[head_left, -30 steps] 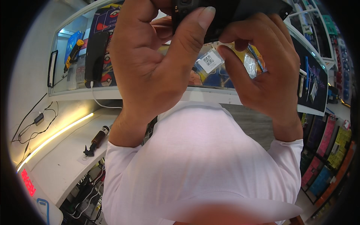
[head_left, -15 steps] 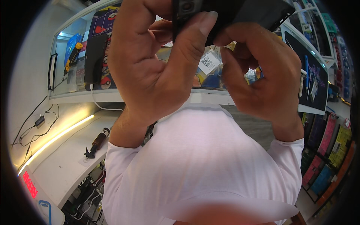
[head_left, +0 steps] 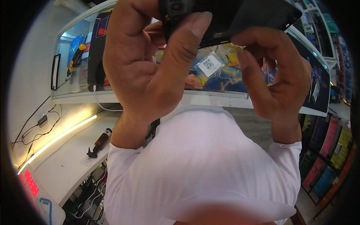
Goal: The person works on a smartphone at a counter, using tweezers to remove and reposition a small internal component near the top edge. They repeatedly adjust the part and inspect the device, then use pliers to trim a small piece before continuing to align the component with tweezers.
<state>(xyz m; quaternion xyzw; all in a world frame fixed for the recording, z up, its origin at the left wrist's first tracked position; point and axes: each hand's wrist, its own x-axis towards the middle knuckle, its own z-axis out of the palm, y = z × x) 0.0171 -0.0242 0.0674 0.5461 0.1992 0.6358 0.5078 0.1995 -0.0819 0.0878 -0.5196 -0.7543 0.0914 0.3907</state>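
Observation:
My left hand (head_left: 150, 71) grips a flat black phone-like device (head_left: 240, 17) close under the camera, its thumb pressed against the device's lower edge beside the lens corner. My right hand (head_left: 279, 80) holds the device's lower right side, fingertips curled onto its edge. The device is tilted and cut off by the top of the view. Below the hands lies a glass counter top (head_left: 217, 95) with a small white square-code label (head_left: 210, 64) on a clear pouch.
A white shelf (head_left: 63, 165) at the lower left carries a brown bottle (head_left: 100, 139), a black stand, cables (head_left: 39, 122) and a glowing light strip. A black case (head_left: 96, 45) stands on the counter. Colourful packets (head_left: 330, 150) hang at the right.
Both hands have tilted the black device a little and shifted their fingers along its lower edge. The label on the counter shows more fully between the hands.

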